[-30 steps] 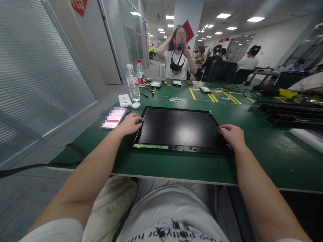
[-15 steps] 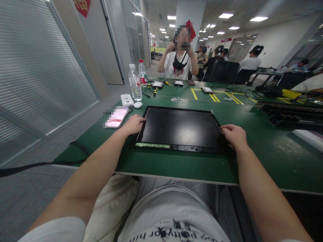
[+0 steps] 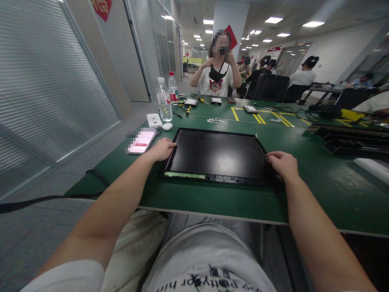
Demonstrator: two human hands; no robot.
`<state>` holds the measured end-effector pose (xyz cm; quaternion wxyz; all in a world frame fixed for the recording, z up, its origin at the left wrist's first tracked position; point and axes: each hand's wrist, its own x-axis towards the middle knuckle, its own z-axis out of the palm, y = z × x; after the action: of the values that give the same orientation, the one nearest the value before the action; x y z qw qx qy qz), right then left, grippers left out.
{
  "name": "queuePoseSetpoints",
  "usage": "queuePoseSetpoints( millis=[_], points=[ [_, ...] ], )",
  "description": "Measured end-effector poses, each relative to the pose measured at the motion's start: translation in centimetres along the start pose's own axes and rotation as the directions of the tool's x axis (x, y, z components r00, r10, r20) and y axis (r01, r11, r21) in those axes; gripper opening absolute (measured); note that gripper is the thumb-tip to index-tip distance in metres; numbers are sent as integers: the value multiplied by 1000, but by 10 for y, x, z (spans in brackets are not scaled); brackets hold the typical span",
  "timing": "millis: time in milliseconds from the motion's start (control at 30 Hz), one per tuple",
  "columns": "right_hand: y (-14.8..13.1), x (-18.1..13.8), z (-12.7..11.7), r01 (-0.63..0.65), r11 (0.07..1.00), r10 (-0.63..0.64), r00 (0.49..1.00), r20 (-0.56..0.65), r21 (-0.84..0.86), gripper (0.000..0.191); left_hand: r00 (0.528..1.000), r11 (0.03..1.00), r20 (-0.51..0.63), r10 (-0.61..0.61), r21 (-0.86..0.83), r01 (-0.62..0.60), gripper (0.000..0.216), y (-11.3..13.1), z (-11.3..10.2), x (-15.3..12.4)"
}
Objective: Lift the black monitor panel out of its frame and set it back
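A black display panel (image 3: 219, 156) lies flat on the green table (image 3: 212, 198), with its glossy screen facing up. A green strip of circuit board (image 3: 184, 175) shows along its near left edge. My left hand (image 3: 164, 149) grips the panel's left edge, fingers closed with the thumb on top of the frame. On the opposite side my right hand (image 3: 283, 163) pinches the right edge. The undersides of both grips are hidden.
Left of the panel are a lit phone (image 3: 142, 141), a white earphone case (image 3: 167, 126), a white box (image 3: 154, 120) and a water bottle (image 3: 164, 100). Hard drives (image 3: 216, 100) and cables lie farther back. Black frames (image 3: 340, 136) rest at right. A person (image 3: 217, 75) is across the table.
Both my hands keep their hold and the panel stays in place. The view has shifted very slightly. The person across has lowered one hand from the head toward the neck.
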<state>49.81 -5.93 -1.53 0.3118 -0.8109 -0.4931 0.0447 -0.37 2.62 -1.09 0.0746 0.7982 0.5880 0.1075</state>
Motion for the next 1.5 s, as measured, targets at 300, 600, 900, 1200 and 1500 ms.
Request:
queuePoseSetpoints(
  millis=[300, 600, 900, 1200, 1500],
  points=[
    [-6, -2, -3, -5, 1000, 5, 1000, 0, 4, 26, 997, 999, -70, 29, -39, -31, 49, -1, 2, -1],
    [1, 1, 0, 1, 999, -1, 1000, 9, 49, 26, 996, 999, -85, 0, -45, -4, 61, 3, 2, -4],
    [4, 4, -1, -40, 994, 44, 998, -39, 101, 31, 985, 985, -72, -155, 68, 160, 52, 7, -1, -5],
    [13, 12, 10, -54, 993, 66, 991, 112, -106, 36, 981, 986, -109, -159, -72, 151, 42, 5, 1, -1],
    [18, 12, 14, -29, 996, 37, 994, 99, -83, 31, 917, 729, -133, -376, -654, 204, 19, 18, -2, -7]
  ],
)
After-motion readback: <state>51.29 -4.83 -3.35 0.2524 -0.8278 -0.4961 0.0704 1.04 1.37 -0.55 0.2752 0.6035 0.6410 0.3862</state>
